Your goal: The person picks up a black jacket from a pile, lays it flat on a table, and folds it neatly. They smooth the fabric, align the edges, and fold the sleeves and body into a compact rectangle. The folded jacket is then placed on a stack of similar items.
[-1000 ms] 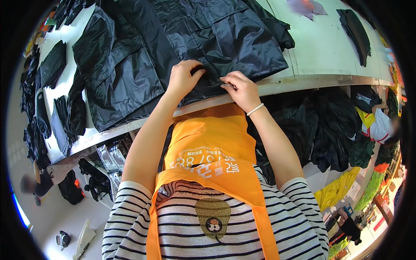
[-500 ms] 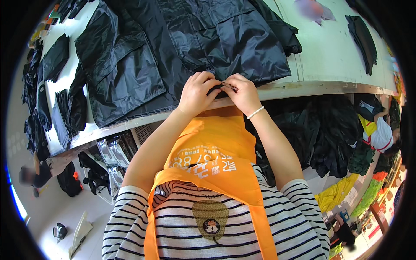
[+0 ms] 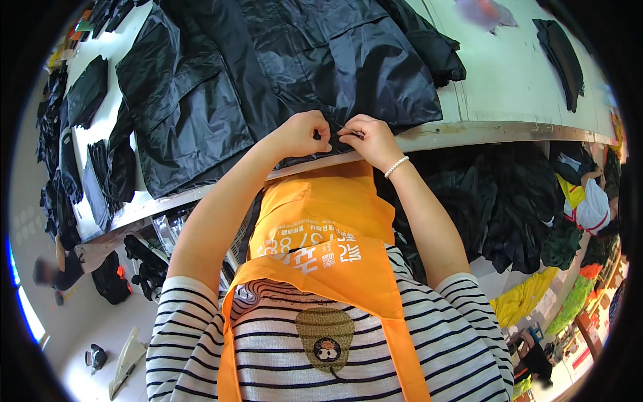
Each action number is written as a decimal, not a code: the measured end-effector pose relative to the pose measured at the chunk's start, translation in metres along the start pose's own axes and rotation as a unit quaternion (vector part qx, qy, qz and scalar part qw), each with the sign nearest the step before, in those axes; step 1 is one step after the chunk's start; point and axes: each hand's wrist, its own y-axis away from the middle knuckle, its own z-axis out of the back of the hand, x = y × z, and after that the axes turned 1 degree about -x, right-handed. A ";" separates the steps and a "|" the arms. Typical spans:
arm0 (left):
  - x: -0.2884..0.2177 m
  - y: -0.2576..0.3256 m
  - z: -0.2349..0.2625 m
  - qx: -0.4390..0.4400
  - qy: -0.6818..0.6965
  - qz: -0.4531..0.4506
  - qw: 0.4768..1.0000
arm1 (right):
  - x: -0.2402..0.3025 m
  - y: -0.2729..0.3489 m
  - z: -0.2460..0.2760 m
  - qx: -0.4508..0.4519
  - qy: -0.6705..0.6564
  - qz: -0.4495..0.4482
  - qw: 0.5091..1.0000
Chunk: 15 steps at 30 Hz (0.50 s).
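A shiny black jacket (image 3: 201,94) with large flap pockets lies spread over the table, its hem along the near edge. Both hands are at that hem, near the middle of the jacket. My left hand (image 3: 307,134) is closed, thumb and fingertips curled together; whatever it pinches is hidden. Close on its right, a small gap away, my right hand (image 3: 372,139) wears a beaded bracelet. Its thumb and forefinger pinch a thin dark piece (image 3: 351,130), too small to name, at the jacket's edge.
A folded black garment (image 3: 560,63) lies at the far right of the pale table (image 3: 499,100), and more dark clothes (image 3: 87,90) are at the left. Black garments (image 3: 469,208) are heaped below the table edge. Another person (image 3: 589,201) is at the far right.
My hands have drawn slightly apart; before, they met at the thin dark piece. My left hand has turned and curled more tightly. The jacket's right hem corner has shifted a little leftward.
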 end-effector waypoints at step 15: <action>-0.016 0.043 -0.067 -0.071 0.631 0.313 0.707 | 0.011 0.015 -0.003 -0.041 -0.047 0.026 0.998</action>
